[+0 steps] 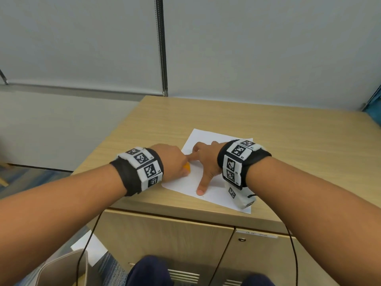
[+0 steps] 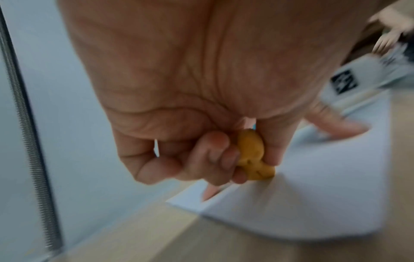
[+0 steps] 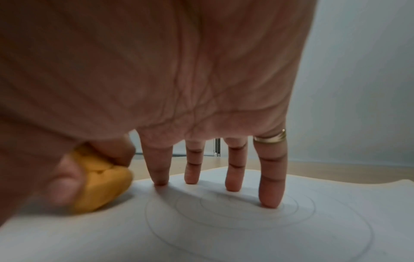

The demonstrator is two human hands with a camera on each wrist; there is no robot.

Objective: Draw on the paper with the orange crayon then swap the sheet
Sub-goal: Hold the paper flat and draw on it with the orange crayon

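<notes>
A white sheet of paper lies on the wooden cabinet top, faint pencil circles drawn on it. My left hand grips a chunky orange crayon in curled fingers, its tip touching the paper near the sheet's left edge. The crayon barely shows in the head view and appears at the left of the right wrist view as the crayon. My right hand lies spread on the sheet, straight fingertips pressing the paper down.
The cabinet's left edge and front edge are close to the sheet. Cabinet doors with a lock are below. A loose white sheet and a grey bag lie on the floor at lower left. Grey wall panels stand behind.
</notes>
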